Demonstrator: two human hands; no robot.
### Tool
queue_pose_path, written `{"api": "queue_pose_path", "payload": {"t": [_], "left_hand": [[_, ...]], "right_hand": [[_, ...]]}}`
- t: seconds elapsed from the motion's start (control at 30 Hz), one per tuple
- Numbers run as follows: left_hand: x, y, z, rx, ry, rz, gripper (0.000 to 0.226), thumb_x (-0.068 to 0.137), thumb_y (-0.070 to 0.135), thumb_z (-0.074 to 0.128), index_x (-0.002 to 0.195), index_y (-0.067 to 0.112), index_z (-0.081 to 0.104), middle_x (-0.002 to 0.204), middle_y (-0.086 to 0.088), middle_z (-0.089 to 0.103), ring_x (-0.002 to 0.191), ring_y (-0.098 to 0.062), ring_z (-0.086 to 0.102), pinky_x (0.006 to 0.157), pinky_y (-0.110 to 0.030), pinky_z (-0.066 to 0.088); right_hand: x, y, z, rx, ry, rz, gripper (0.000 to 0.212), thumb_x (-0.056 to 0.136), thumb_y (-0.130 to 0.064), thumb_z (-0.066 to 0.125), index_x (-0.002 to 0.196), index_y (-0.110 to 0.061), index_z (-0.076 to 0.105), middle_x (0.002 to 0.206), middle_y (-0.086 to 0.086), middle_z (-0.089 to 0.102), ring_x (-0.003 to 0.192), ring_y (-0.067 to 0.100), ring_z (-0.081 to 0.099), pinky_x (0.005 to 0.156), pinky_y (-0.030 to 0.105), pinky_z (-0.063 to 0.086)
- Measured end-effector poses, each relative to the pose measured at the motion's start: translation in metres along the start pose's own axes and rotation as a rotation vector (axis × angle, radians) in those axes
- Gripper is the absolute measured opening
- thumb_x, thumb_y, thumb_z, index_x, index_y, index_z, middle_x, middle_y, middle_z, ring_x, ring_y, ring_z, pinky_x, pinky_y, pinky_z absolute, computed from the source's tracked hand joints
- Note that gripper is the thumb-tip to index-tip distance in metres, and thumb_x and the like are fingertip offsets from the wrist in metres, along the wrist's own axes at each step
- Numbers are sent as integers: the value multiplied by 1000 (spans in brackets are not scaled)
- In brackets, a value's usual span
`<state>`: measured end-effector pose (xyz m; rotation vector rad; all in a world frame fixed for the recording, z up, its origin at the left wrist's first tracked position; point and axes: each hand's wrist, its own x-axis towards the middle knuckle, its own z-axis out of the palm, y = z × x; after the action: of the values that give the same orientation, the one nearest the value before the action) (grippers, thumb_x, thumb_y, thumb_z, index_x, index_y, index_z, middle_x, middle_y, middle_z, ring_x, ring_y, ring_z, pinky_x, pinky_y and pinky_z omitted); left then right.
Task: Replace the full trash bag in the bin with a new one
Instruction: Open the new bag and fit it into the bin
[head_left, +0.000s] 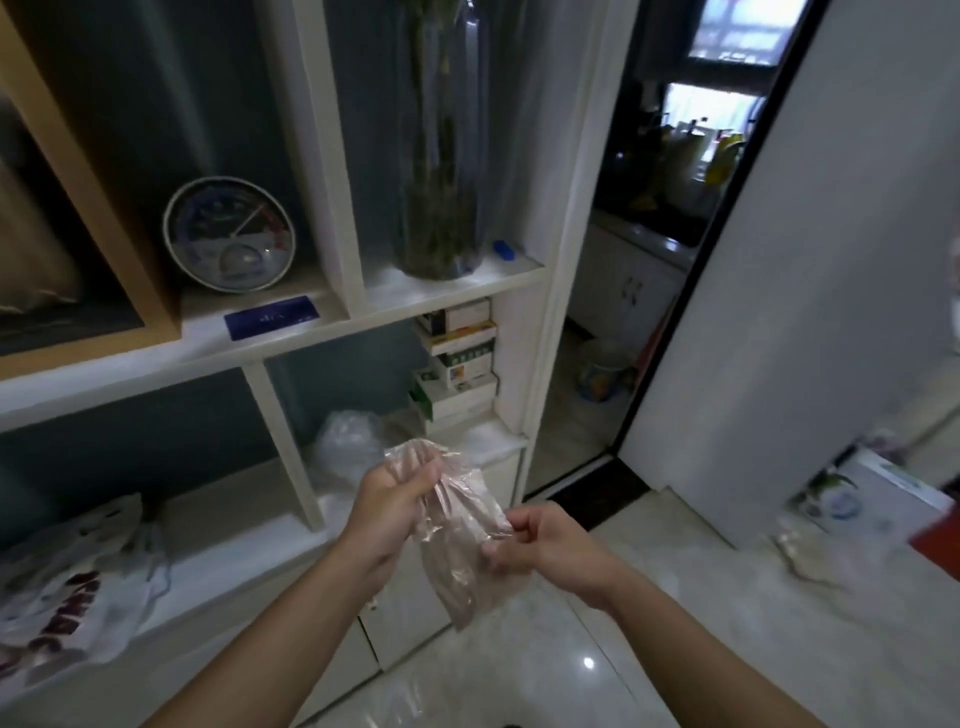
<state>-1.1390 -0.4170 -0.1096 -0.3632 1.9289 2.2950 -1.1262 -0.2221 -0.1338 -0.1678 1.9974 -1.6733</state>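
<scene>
Translucent pinkish bag (460, 540), white shelving (332, 332), dark blue card (271, 318), glossy pale floor tiles (675, 623)

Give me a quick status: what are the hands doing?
Left hand, right hand: both grip a thin translucent pinkish plastic bag, still folded. Bin not in view. Nothing in the way.
</scene>
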Motion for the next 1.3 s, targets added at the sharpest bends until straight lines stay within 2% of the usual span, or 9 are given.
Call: {"api": "queue_pose_path", "payload": {"t": [0.17, 0.3, 0.47, 0.63, 0.73, 0.83, 1.03, 1.2, 1.3], "left_hand": [[-36, -22, 48, -181, -300, -234, 37, 93, 35, 57, 111, 6, 70, 107, -18, 73, 98, -33, 70, 93, -44, 51], [-75, -58, 82, -171, -547, -462, 37, 80, 26, 71, 107, 1, 73, 106, -19, 70, 88, -30, 68, 83, -38, 53], [-120, -91, 111, 198, -774, -385, 38, 68, 11, 76, 105, 6, 74, 96, -10, 76, 83, -20, 71, 79, -34, 55], [-174, -116, 160, 370, -847, -407, 16, 92, 2, 58, 89, 5, 73, 75, -7, 75, 62, -14, 71, 52, -23, 54], [-218, -122, 196, 246, -850, -428, 20, 95, 3, 54, 97, -2, 74, 91, -18, 73, 74, -22, 70, 64, -30, 58], [-268, -136, 236, 84, -858, -486, 21, 95, 3, 53, 102, -6, 71, 93, -22, 72, 77, -26, 71, 66, -34, 60], [-375, -174, 306, 62, -887, -573, 19, 97, 7, 50, 95, 1, 68, 82, -11, 71, 68, -17, 69, 63, -26, 60], [-467, -196, 351, 92, -1000, -660, 27, 99, 15, 47, 106, 0, 67, 87, -14, 73, 72, -22, 70, 71, -32, 59], [-510, -209, 371, 120, -1079, -793, 39, 93, 31, 55, 102, -3, 69, 93, -20, 71, 80, -30, 70, 86, -40, 53]], "right_hand": [[-65, 6, -13, 130, 258, -6, 24, 94, -13, 63, 106, 6, 67, 90, 19, 68, 78, 25, 63, 62, 23, 53], [-110, 16, -27, 213, 469, 21, 17, 95, -13, 61, 95, 1, 69, 80, 18, 70, 68, 21, 64, 58, 29, 50], [-176, 34, -46, 353, 718, -10, 13, 95, -9, 58, 93, -1, 69, 78, 12, 70, 64, 18, 67, 56, 29, 56], [-272, 57, -66, 661, 911, -90, 18, 97, -19, 56, 93, -6, 68, 72, 4, 70, 60, 15, 64, 56, 28, 56], [-344, 84, -57, 661, 865, 4, 26, 89, -41, 61, 83, -16, 64, 59, -6, 57, 48, 8, 43, 46, 19, 40], [-422, 122, -30, 632, 761, 109, 39, 86, -48, 64, 98, -12, 73, 88, 4, 74, 76, 17, 69, 75, 30, 53], [-573, 179, 22, 504, 721, 145, 26, 75, -29, 76, 93, -11, 72, 85, 11, 69, 56, 6, 54, 53, 17, 32], [-664, 204, 39, 553, 956, 77, 11, 86, -14, 70, 75, -12, 72, 72, 0, 69, 56, 6, 49, 55, 19, 31], [-707, 217, 42, 607, 1126, 62, 9, 86, -13, 71, 85, -5, 75, 73, 4, 70, 55, 7, 51, 56, 20, 33]]}}
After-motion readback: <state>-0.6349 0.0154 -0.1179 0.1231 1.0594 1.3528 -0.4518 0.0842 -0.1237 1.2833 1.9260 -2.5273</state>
